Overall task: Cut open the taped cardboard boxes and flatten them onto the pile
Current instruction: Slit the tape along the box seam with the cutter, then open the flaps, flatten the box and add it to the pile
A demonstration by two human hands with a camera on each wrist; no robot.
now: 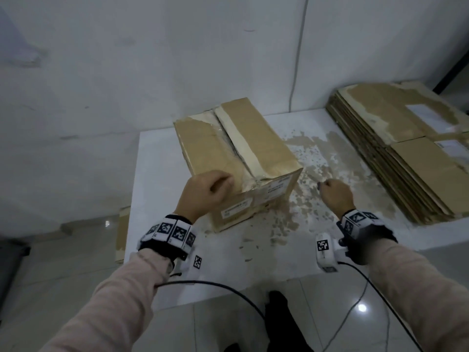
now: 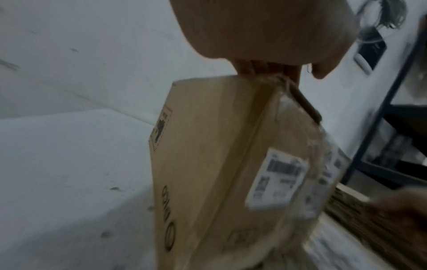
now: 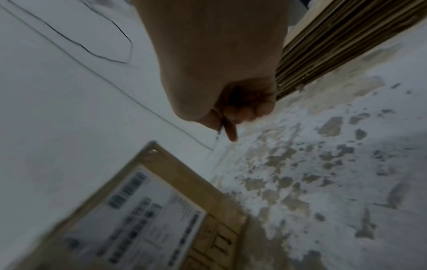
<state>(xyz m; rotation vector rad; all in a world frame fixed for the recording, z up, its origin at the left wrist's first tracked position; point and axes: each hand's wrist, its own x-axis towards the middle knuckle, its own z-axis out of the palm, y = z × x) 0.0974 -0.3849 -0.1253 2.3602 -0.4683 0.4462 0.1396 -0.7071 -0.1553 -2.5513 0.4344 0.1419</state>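
A brown cardboard box point(image 1: 243, 148) stands on the white table point(image 1: 157, 174), its top seam under torn, wrinkled tape. My left hand point(image 1: 210, 189) grips the box's near top corner, fingers curled over the edge point(image 2: 265, 71). The left wrist view shows the box point(image 2: 219, 164) from the side, with a white barcode label point(image 2: 277, 179). My right hand point(image 1: 332, 191) is a fist just right of the box, apart from it, low over the table. A thin dark cutter point(image 3: 219, 130) pokes out between its thumb and fingers. The pile of flattened boxes point(image 1: 406, 148) lies at the right.
The tabletop right of the box has a peeled, brown-patched surface point(image 1: 317, 161). A cardboard sheet point(image 1: 123, 232) leans against the table's left side. A black shelf frame point(image 2: 381, 118) stands beyond the pile. Wrist cables point(image 1: 228, 288) hang over the tiled floor.
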